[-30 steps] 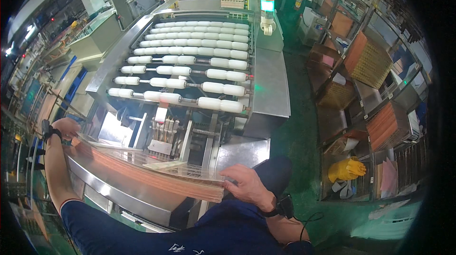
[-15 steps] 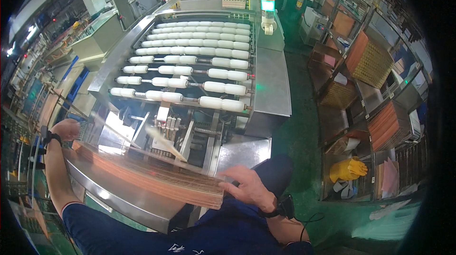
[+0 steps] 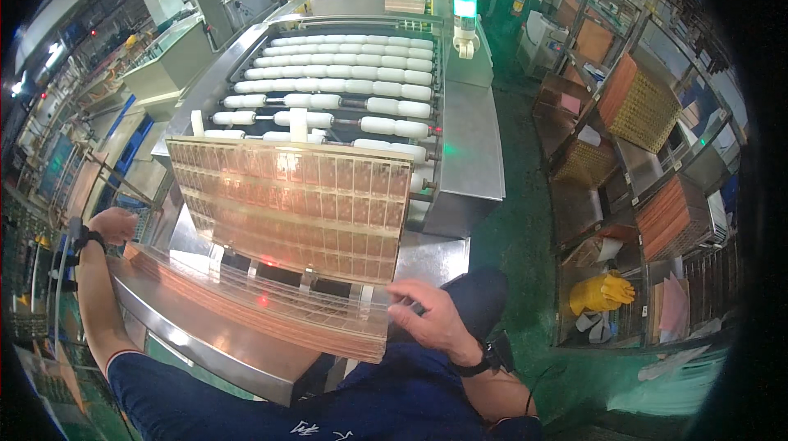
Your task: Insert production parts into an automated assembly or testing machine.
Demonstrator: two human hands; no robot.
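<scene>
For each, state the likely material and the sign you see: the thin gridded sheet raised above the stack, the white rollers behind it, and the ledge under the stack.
Sheet: likely copper-clad film, coppery, translucent. Rollers: probably matte plastic or rubber. Ledge: apparently stainless steel, grey, reflective.

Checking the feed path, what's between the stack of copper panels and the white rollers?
In the head view, one raised translucent copper-patterned sheet stands between the stack and the white rollers.
</scene>
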